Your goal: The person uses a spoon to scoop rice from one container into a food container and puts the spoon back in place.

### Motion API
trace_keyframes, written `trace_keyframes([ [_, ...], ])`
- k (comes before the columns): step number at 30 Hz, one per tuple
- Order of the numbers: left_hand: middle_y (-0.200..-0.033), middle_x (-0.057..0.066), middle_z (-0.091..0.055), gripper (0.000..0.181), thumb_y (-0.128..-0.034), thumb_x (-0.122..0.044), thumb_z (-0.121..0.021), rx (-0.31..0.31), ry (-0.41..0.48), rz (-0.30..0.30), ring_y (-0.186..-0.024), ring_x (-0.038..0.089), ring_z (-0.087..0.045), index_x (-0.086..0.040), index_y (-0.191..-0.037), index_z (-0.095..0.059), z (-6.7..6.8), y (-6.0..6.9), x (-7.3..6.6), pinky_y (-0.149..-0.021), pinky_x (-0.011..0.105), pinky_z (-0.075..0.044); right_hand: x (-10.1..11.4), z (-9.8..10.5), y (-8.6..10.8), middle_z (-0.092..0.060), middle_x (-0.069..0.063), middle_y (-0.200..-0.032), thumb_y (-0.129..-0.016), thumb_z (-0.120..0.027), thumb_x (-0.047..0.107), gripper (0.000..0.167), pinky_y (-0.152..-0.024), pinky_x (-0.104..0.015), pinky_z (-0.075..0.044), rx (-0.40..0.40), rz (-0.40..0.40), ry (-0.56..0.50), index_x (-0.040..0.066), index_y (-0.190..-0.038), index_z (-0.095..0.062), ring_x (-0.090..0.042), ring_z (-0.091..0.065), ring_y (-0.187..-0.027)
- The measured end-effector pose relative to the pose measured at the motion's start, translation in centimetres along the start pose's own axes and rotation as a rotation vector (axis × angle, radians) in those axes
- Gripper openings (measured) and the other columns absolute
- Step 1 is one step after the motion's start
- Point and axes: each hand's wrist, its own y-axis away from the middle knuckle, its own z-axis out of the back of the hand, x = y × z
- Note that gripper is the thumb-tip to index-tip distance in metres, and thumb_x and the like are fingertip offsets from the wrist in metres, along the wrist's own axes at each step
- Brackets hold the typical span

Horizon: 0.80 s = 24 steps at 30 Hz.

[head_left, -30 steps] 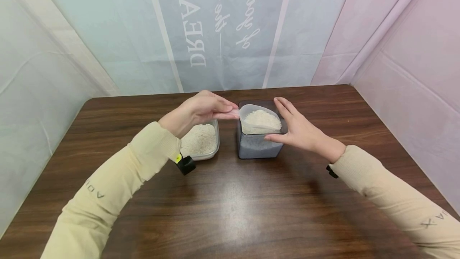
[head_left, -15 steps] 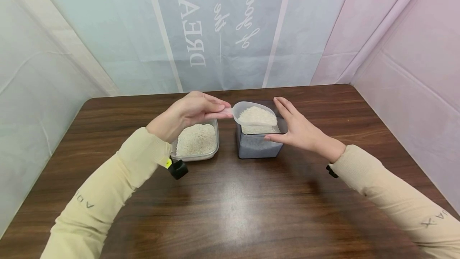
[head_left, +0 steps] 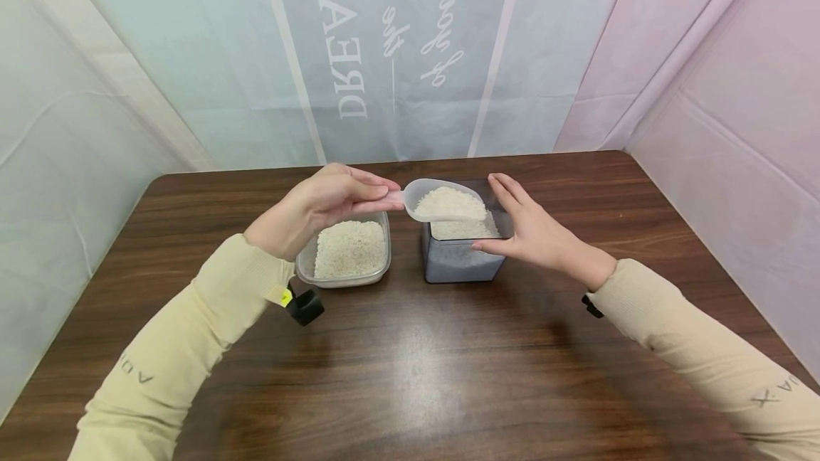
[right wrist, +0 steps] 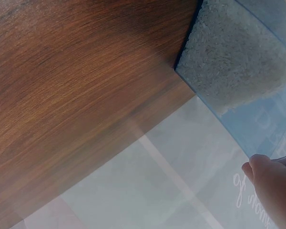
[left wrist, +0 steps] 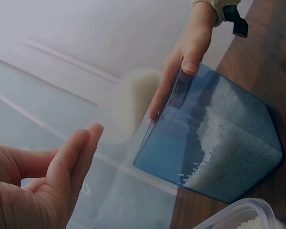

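My left hand (head_left: 327, 198) pinches the handle of a translucent white scoop (head_left: 411, 199) between thumb and fingers. White rice (head_left: 450, 203) is heaped in the scoop, which is above the left part of a tall blue-grey see-through storage box (head_left: 461, 269). The box stands upright and holds rice too. My right hand (head_left: 534, 230) grips the box at its right side, thumb at the near rim and fingers at the far one. In the left wrist view the scoop (left wrist: 133, 102) is blurred. Left of the box, partly under my left wrist, sits a shallow clear container (head_left: 349, 281) of rice.
The dark wood table (head_left: 416, 375) extends toward me in front of both containers. A printed cloth backdrop (head_left: 410, 55) hangs behind its far edge, and pale sheets (head_left: 737, 105) rise at the sides.
My left hand has drawn the rice-filled scoop up and leftward from inside the box, uncovering more of the shallow container. My right hand and the box have stayed in place.
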Motion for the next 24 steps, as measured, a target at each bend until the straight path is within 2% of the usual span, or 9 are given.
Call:
trace_keyframes([
  [4,-0.084,0.020,-0.065,0.037,-0.0893,0.014,-0.042,0.002,-0.003,-0.021,-0.077,0.025,-0.067,0.020,-0.126,-0.037,0.3,0.3,0.1,-0.082,0.027,-0.054,0.0,0.0,0.0,-0.014,-0.010,-0.149,-0.072,-0.073,0.048,0.104,-0.108,-0.047,-0.027,0.003,-0.004,0.000,0.001,-0.145,-0.014,-0.027,-0.017,-0.136],
  [11,-0.086,0.021,-0.065,0.026,-0.0890,0.014,-0.043,-0.002,0.039,-0.041,-0.080,0.026,-0.067,0.018,-0.115,-0.047,1.1,0.8,0.2,-0.083,0.028,-0.053,0.0,0.1,0.0,-0.014,-0.011,-0.149,-0.072,-0.073,0.047,0.104,-0.108,-0.047,-0.027,0.005,-0.004,-0.003,0.001,-0.145,-0.014,-0.027,-0.018,-0.135],
  [19,-0.087,0.020,-0.065,0.026,-0.0891,0.014,-0.042,0.001,0.045,-0.072,-0.081,0.026,-0.067,0.018,-0.114,-0.047,1.8,1.8,0.3,-0.084,0.028,-0.053,0.1,0.1,0.0,-0.015,-0.012,-0.149,-0.072,-0.073,0.046,0.104,-0.108,-0.047,-0.027,-0.001,0.003,0.002,0.001,-0.144,-0.015,-0.028,-0.018,-0.135],
  [24,-0.089,0.021,-0.065,0.019,-0.0889,0.014,-0.043,-0.007,0.084,-0.063,-0.082,0.026,-0.067,0.011,-0.100,-0.058,2.3,2.5,0.3,-0.083,0.028,-0.053,0.1,0.2,-0.1,-0.015,-0.011,-0.149,-0.072,-0.073,0.047,0.104,-0.109,-0.047,-0.026,0.003,-0.001,0.001,0.001,-0.145,-0.015,-0.027,-0.016,-0.136],
])
